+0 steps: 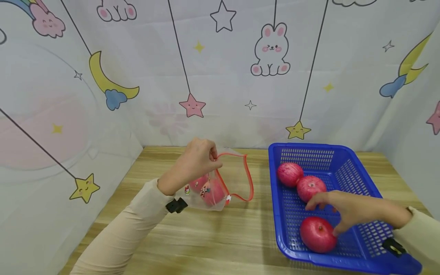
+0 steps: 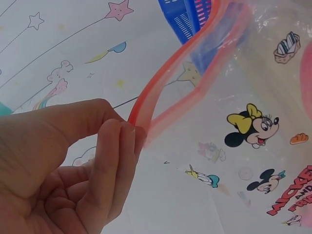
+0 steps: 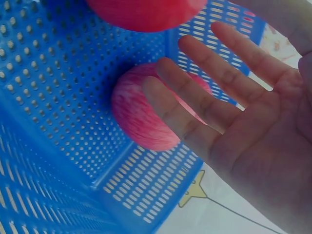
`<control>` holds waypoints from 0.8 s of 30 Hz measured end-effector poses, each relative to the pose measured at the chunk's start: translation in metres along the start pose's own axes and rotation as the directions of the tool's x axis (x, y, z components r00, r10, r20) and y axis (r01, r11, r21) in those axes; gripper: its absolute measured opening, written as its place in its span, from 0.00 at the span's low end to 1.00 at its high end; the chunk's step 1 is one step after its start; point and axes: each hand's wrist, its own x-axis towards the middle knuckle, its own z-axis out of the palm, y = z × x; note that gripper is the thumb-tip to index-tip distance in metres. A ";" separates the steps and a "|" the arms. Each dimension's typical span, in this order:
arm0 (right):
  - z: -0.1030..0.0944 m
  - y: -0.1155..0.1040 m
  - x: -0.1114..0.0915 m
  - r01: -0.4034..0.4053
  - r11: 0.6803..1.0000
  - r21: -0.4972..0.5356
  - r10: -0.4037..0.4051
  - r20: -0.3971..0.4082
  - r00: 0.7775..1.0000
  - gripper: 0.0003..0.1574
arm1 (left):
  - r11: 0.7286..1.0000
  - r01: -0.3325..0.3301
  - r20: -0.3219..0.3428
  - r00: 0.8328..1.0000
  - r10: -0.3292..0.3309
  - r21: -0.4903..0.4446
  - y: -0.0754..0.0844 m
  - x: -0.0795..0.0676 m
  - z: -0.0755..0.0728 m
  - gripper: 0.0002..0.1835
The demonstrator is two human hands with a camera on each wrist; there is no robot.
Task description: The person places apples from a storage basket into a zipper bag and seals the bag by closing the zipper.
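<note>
My left hand [image 1: 199, 156] pinches the orange-edged mouth of a clear zip bag [image 1: 225, 184], held up so the mouth gapes toward the right. Cartoon prints mark the plastic in the left wrist view, and red apples [image 1: 212, 193] lie inside the bag. Over the blue basket, my right hand [image 1: 350, 210] has its fingers spread, the thumb right at the side of the nearest red apple [image 1: 317, 235]. In the right wrist view the palm shows bare, with fingers across a streaked apple [image 3: 136, 107].
The blue plastic basket [image 1: 276, 217] stands on the right of the wooden table [image 1: 220, 240]. Two more apples, a middle one [image 1: 311, 186] and a back one [image 1: 289, 174], sit toward its far left. A white printed curtain [image 1: 227, 84] surrounds the table.
</note>
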 end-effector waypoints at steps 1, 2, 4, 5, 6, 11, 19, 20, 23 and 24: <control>0.001 0.000 0.000 -0.001 1.000 0.001 0.001 0.011 1.000 0.42 | 1.000 0.000 0.001 1.000 0.000 -0.002 0.000 0.000 0.000 0.08; 0.002 0.001 0.000 -0.004 1.000 -0.001 0.004 0.023 1.000 0.43 | 1.000 0.004 0.001 1.000 -0.004 -0.003 -0.001 0.000 0.000 0.08; 0.004 0.001 0.000 -0.024 1.000 -0.002 0.024 0.050 0.998 0.45 | 1.000 0.001 -0.001 1.000 -0.001 -0.005 -0.001 0.000 -0.001 0.08; 0.005 0.001 0.000 -0.029 1.000 -0.003 0.029 0.060 0.998 0.45 | 1.000 0.000 -0.002 1.000 0.000 -0.007 -0.001 -0.001 -0.001 0.08; 0.005 0.000 0.000 -0.043 0.999 0.003 0.043 0.072 0.996 0.46 | 1.000 -0.004 -0.003 1.000 0.004 -0.007 -0.002 -0.001 -0.001 0.08; 0.010 0.001 0.002 -0.048 0.998 0.038 0.044 0.091 0.995 0.47 | 1.000 -0.022 -0.017 1.000 0.022 -0.007 -0.002 -0.001 -0.002 0.08; 0.019 0.004 0.006 -0.002 0.997 -0.083 0.008 0.066 0.998 0.50 | 1.000 -0.023 -0.015 1.000 0.022 -0.017 -0.003 -0.002 -0.003 0.08; 0.020 0.004 0.006 -0.009 0.996 -0.093 0.015 0.068 0.998 0.50 | 1.000 -0.019 -0.014 1.000 0.019 -0.017 -0.003 -0.002 -0.003 0.08; 0.022 0.005 0.007 -0.012 0.995 -0.100 0.018 0.064 0.998 0.50 | 1.000 -0.010 -0.009 1.000 0.010 -0.017 -0.004 -0.002 -0.003 0.08; 0.022 0.005 0.008 -0.002 0.995 -0.102 0.008 0.060 0.998 0.50 | 1.000 -0.009 -0.008 1.000 0.009 -0.017 -0.004 -0.002 -0.003 0.08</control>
